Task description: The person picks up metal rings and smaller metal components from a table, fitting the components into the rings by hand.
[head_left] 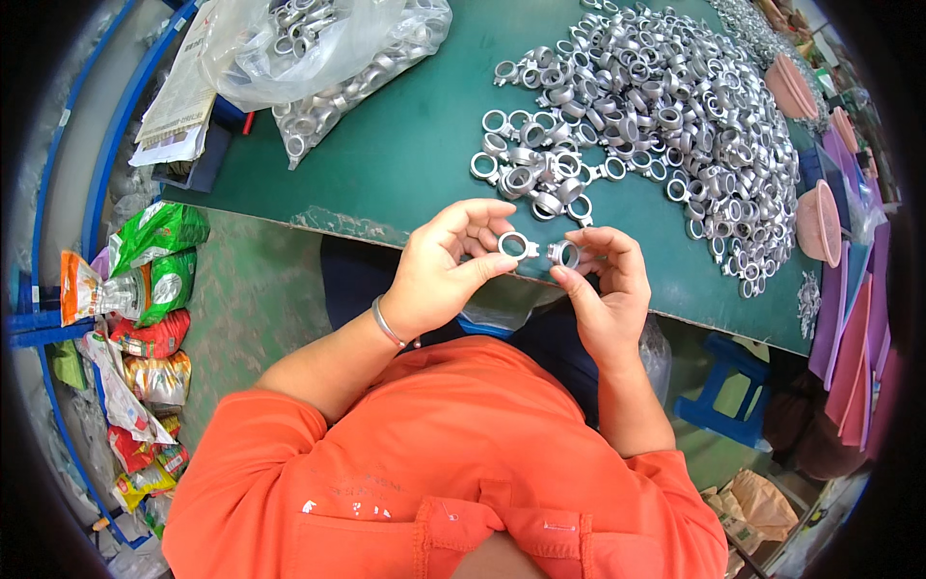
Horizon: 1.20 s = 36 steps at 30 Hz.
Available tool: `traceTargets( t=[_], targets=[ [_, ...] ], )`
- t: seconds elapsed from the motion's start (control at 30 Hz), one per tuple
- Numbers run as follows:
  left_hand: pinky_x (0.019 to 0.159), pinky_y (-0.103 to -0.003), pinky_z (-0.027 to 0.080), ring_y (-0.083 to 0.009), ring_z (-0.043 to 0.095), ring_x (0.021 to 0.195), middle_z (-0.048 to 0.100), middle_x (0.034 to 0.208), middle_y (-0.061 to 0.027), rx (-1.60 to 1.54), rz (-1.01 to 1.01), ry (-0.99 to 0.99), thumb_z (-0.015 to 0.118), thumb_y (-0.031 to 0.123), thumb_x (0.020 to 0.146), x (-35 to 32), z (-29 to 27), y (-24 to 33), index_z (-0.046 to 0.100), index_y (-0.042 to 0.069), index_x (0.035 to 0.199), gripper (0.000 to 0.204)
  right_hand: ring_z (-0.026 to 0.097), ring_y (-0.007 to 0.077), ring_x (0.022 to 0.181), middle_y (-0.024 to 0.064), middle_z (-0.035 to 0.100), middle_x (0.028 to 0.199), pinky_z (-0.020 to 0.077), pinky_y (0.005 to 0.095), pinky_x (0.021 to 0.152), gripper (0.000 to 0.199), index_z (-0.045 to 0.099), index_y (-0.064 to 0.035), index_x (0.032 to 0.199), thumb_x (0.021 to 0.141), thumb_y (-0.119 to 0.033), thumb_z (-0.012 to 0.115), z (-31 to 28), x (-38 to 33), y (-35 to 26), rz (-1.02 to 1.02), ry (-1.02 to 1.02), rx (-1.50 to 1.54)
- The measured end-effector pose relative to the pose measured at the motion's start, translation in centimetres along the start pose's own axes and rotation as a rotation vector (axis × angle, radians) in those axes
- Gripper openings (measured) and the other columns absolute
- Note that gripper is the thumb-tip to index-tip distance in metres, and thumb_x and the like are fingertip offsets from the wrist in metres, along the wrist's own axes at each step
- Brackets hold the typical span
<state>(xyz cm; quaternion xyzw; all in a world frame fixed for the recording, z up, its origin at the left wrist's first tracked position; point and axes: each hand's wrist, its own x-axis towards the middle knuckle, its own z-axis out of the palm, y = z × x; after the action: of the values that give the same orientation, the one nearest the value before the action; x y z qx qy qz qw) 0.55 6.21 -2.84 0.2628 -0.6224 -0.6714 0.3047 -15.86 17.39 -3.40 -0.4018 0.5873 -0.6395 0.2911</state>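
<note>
Head fisheye, steep downward, close over table (405,145).

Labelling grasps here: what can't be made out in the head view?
- Metal ring part in left hand: fingertips hide the contact.
- Second metal part in right hand: too small to tell shape.
- Clear bag: top cut off by the edge.

Upper right, a heap of rings (666,106) lies on the table (405,154); upper left a bag (328,48); packets (145,318) lower left.
</note>
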Motion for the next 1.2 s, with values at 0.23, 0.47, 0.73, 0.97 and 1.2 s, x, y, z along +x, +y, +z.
traceTargets(
  t=[0.23,0.47,0.73,0.97,1.2],
  targets=[
    [0.079,-0.027,0.052,-0.0135,0.06,0.089,0.063,0.105,-0.0088,-0.629,-0.245,-0.048,0.056,0.012,0.096,-0.7,-0.2,-0.2,0.058,0.002,0.112,0.019,0.059,0.0132,0.089,0.0101,0.063,0.105,0.0521,0.0258,0.074,0.032,0.054,0.0014,0.113,0.084,0.0,0.069,0.2,-0.4,-0.6,0.168,-0.108,0.405],
    [0.079,-0.03,0.052,-0.0159,0.061,0.088,0.063,0.103,-0.011,-0.934,-0.365,-0.163,0.047,0.023,0.102,-1.2,-0.5,-0.3,0.058,0.006,0.104,0.02,0.065,0.0186,0.089,0.0142,0.066,0.103,0.0552,0.0282,0.071,0.027,0.058,0.0038,0.115,0.094,-0.012,0.06,-0.3,-0.7,-0.3,0.373,-0.256,0.674],
    [0.075,-0.03,0.054,-0.0176,0.063,0.086,0.063,0.103,-0.0129,-0.798,-0.337,-0.163,0.056,0.014,0.096,-2.0,-1.2,0.1,0.059,0.005,0.096,0.01,0.066,0.0217,0.092,0.0155,0.066,0.105,0.0564,0.029,0.073,0.023,0.059,0.0037,0.116,0.096,-0.007,0.055,-0.3,-0.8,-0.1,0.399,-0.288,0.789],
    [0.072,-0.025,0.056,-0.0131,0.063,0.085,0.061,0.103,-0.0117,0.205,-0.011,-0.209,0.069,-0.008,0.079,-3.1,-1.4,0.9,0.062,-0.002,0.089,0.013,0.067,0.0313,0.089,0.0168,0.067,0.098,0.0546,0.0361,0.077,0.034,0.063,0.0027,0.102,0.07,0.015,0.062,0.2,-1.9,-0.5,-0.478,-0.297,-0.351],
    [0.057,-0.026,0.047,-0.0133,0.054,0.062,0.057,0.091,-0.0101,0.6,0.413,-0.003,0.068,-0.004,0.08,-0.1,1.3,1.2,0.063,0.001,0.106,0.027,0.057,0.0321,0.083,0.0154,0.058,0.091,0.0484,0.0412,0.072,0.03,0.061,0.0007,0.104,0.075,0.006,0.062,-0.2,0.6,-0.6,-0.531,-0.108,-0.743]
  ],
)
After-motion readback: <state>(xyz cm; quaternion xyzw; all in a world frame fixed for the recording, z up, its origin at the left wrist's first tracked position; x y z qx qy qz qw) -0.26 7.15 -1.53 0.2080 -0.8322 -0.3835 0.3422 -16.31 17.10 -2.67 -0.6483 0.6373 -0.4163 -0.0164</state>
